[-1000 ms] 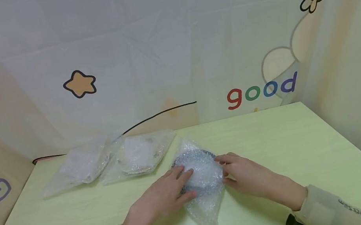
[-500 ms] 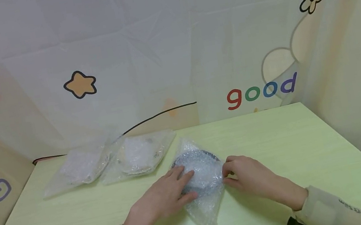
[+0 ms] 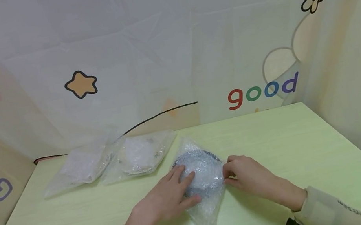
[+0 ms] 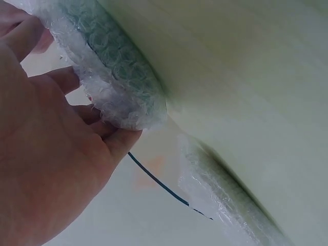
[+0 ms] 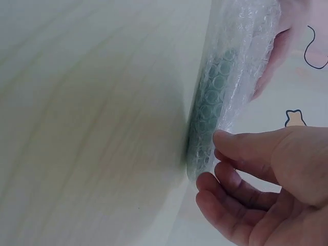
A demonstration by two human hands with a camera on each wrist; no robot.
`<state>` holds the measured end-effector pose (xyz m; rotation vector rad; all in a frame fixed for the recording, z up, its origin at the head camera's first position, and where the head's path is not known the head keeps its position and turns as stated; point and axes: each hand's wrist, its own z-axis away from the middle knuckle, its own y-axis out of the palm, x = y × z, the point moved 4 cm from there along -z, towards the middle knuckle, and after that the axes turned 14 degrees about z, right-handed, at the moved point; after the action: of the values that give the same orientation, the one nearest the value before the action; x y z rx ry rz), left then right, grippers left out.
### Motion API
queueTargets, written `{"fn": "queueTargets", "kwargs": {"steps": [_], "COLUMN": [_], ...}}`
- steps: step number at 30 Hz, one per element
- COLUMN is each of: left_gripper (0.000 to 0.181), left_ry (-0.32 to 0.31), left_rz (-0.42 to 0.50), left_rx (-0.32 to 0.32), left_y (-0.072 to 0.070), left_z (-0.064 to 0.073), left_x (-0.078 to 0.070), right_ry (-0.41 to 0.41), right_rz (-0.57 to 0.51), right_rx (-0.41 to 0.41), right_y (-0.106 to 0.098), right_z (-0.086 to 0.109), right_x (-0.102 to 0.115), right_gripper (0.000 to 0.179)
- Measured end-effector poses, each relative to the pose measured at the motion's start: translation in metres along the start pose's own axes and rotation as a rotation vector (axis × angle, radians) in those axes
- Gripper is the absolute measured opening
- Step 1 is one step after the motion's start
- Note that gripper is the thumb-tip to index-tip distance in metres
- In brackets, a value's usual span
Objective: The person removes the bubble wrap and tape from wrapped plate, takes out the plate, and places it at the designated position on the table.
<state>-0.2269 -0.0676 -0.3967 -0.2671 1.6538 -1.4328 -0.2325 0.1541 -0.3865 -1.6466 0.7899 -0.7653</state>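
In the head view a round, dark-rimmed dish in bubble wrap [image 3: 203, 174] lies on the pale green table, the wrap's pointed corners running away from and toward the person. My left hand [image 3: 167, 194] rests on its left part with the fingers spread over the top. At the right edge, my right hand [image 3: 248, 173] has curled fingers and pinches the wrap's edge. The right wrist view shows the thumb [image 5: 228, 146] against the bubbled side and the bent fingers [image 5: 220, 200] just beyond it. The dish itself shows only dimly through the plastic.
Two more bubble-wrapped packages, one far left [image 3: 83, 164] and one beside it [image 3: 139, 155], lie at the back left of the table [image 3: 278, 140]. A printed curtain [image 3: 170, 50] hangs behind and along both sides.
The right hand's fingers, earlier stretched along the package's right edge, have curled in and drawn slightly toward the person. The left hand stays on top, its thumb shifted slightly right.
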Motion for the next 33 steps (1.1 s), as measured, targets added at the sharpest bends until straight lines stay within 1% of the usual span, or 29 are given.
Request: {"fn": "queueTargets", "kwargs": {"steps": [5,10,15,25,33], "left_gripper": [0.072,0.073,0.074,0.074,0.075], "left_ry": [-0.012,-0.021,-0.030,-0.019,-0.014], "left_rz": [-0.012,-0.023,-0.027,-0.030,-0.026], "left_rx": [0.004,0.012,0.019,0.011,0.010], "left_y": [0.0005,0.0007,0.0006,0.0008,0.0000], "left_z": [0.0002,-0.0008,-0.0018,-0.0015,-0.0013], "left_x": [-0.0013,-0.0017,-0.0024,-0.0030,-0.0029], "right_ry": [0.021,0.029,0.036,0.030,-0.005], "right_rz": [-0.057,-0.043,-0.052,-0.105,-0.141], "right_rx": [0.013,0.013,0.039,0.063,0.084], "right_y": [-0.0006,0.0002,0.0014,0.0022,0.0012], "right_z": [-0.0014,-0.0017,-0.0011,-0.0009,-0.0019], "right_x": [0.0001,0.0000,0.0003,0.0007,0.0007], "right_gripper": [0.016,0.016,0.017,0.019,0.018]}}
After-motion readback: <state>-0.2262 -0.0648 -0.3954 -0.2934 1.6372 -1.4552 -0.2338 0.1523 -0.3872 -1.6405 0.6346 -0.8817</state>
